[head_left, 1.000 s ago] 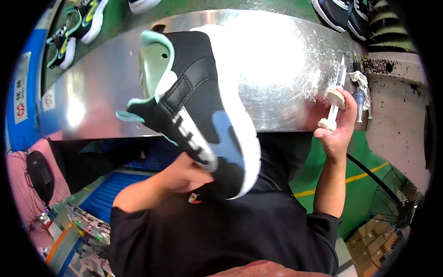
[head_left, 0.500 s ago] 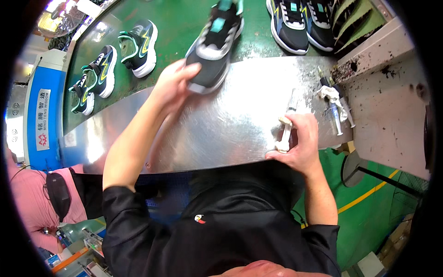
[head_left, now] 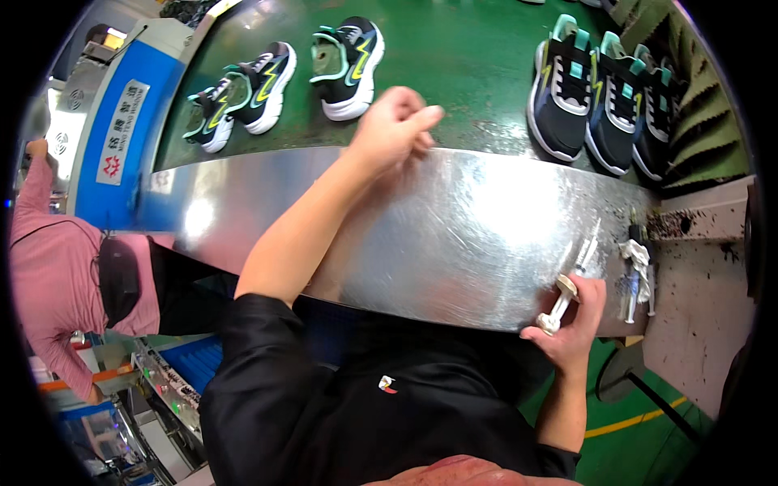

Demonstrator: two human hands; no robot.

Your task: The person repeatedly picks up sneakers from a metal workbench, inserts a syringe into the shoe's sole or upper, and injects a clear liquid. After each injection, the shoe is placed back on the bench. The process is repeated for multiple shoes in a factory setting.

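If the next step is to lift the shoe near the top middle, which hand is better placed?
Probably the left hand: it is close to the shoe and seems empty. The right hand is farther away and holds a syringe.

Syringe (head_left: 566, 284) held between 3 and 4 o'clock; clear barrel, off-white plunger end, slanted, tip toward 1. Black shoe (head_left: 357, 66) upright, near 12.

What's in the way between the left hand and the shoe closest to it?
Nothing visible: the left hand is near the heel of the closest shoe, with no other thing between. Whether they touch, I can't tell.
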